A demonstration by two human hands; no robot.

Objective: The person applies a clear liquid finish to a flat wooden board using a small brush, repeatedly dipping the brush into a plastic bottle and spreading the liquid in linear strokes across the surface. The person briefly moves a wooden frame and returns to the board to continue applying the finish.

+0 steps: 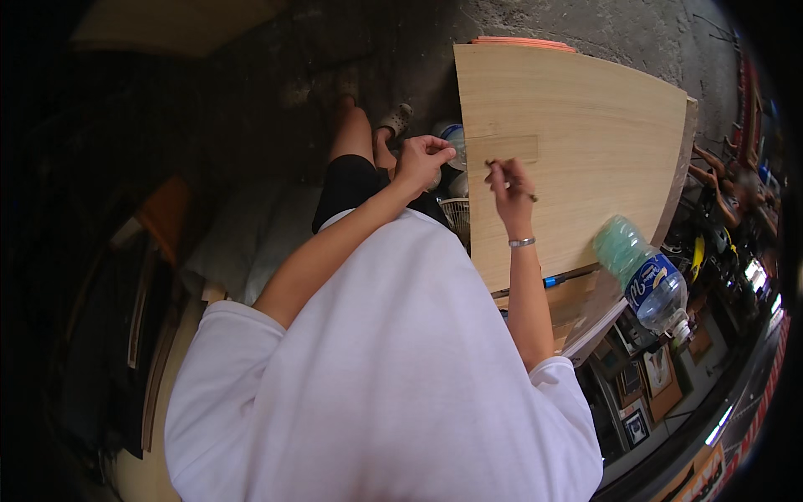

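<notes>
My left hand (425,163) is closed in a pinch left of the plywood board's edge; what it holds, if anything, is too small to make out. My right hand (511,189) grips a thin brown stick (532,196) over the light plywood board (585,125). A small rectangle is outlined on the board's left part. A large plastic bottle (661,289) with a blue label lies at the board's lower right, and a blue-and-black pen-like object (552,281) lies along its lower edge.
An orange stack (523,43) shows under the board's far edge. A wire-like basket (456,217) and another bottle (452,142) sit left of the board. Other people (723,188) and assorted clutter are at the right. Sandalled feet (393,121) rest on the dark floor.
</notes>
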